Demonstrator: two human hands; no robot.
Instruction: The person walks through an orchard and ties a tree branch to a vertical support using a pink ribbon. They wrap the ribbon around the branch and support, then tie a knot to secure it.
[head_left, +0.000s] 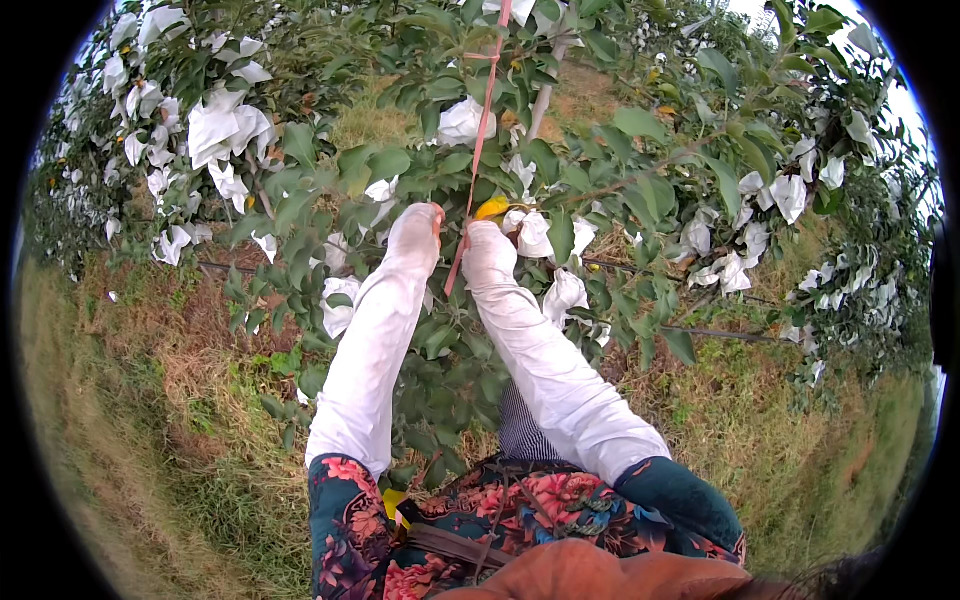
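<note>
Both my hands reach into the leaves of a fruit tree, their backs mostly covered by long white sleeves. A pink ribbon (480, 142) runs down from above, with a knot in its upper part. My right hand (484, 238) meets this ribbon with its fingertips, and the ribbon bends there; its loose tail hangs below. Just left of the ribbon is my left hand (426, 221), its fingers largely hidden by the hand itself and leaves. A yellow leaf (492, 208) lies just above my right hand. White fruit bags (534, 235) hang to its right.
More white bags (225, 127) hang among the branches on both sides. A leafy branch (660, 161) reaches across at the right. Behind the foliage runs a dark thin line (720, 333). Grass (225, 480) covers the ground around my patterned garment (570, 495).
</note>
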